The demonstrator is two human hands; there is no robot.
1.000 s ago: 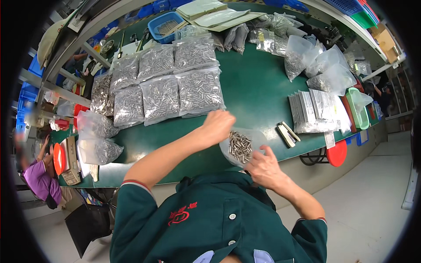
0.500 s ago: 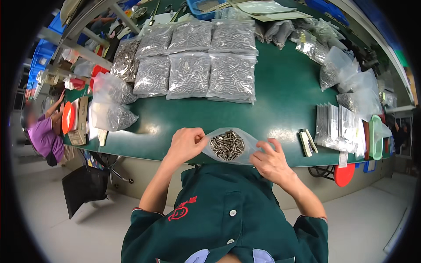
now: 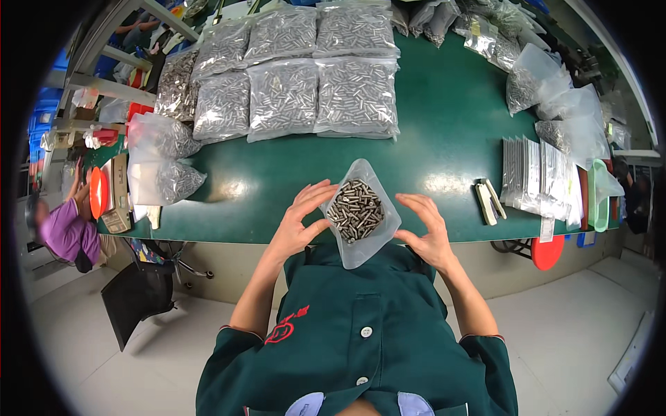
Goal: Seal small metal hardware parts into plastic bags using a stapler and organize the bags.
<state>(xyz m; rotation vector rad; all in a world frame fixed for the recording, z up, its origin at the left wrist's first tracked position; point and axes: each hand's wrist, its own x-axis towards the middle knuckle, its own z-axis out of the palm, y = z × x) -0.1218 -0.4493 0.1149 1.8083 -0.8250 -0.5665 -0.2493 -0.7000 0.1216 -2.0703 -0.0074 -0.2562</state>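
Observation:
A translucent plastic bag (image 3: 364, 255) with a wide, four-cornered mouth stands at the table's front edge, right before my body. Small cylindrical metal pins (image 3: 356, 208) fill it and show through the opening. Against the bag's left side is my left hand (image 3: 298, 220), fingers and thumb spread apart, the fingertips at the bag's edge. My right hand (image 3: 430, 232) curves round the opposite side with its thumb and fingers apart, close to the bag's right corner. Neither hand grips the plastic; whether the right fingertips touch it is hard to tell.
Filled, flat bags of metal pins (image 3: 283, 97) lie in rows at the back left. Two looser bags (image 3: 182, 182) rest at left. A stapler (image 3: 490, 201) and a stack of grey packets (image 3: 522, 173) sit at right. A person in purple (image 3: 69, 232) sits far left.
Both hands have let go of the bag's rim and spread out beside it. The bag's mouth now gapes in a four-cornered shape. The view has shifted slightly.

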